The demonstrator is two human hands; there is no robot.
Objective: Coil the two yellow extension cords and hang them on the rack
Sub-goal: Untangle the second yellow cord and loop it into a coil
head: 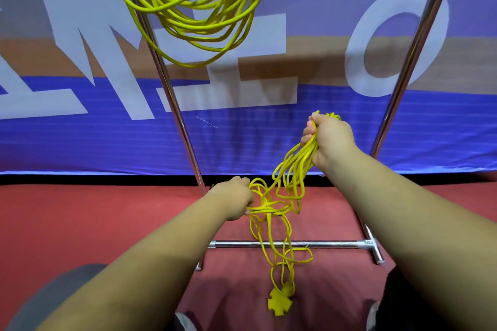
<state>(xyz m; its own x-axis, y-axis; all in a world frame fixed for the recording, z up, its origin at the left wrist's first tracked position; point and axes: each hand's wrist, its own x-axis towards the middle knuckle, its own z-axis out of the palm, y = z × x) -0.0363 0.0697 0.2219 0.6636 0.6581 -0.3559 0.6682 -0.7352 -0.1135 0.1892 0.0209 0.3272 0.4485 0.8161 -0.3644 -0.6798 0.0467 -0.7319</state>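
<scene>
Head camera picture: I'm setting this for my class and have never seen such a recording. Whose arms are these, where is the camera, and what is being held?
There is no machine here. A person wears a wide-angle camera on the head, looking forward and down, so the two bare arms are their own. The right hand, raised, grips a bunch of loops of a yellow extension cord. The left hand grips more strands lower down. The rest dangles in a tangle, its socket end lowest, over the red carpet. Behind stands a metal rack, in front of a blue banner. A second yellow cord, already coiled, hangs at the top. What it hangs from is out of frame.
</scene>
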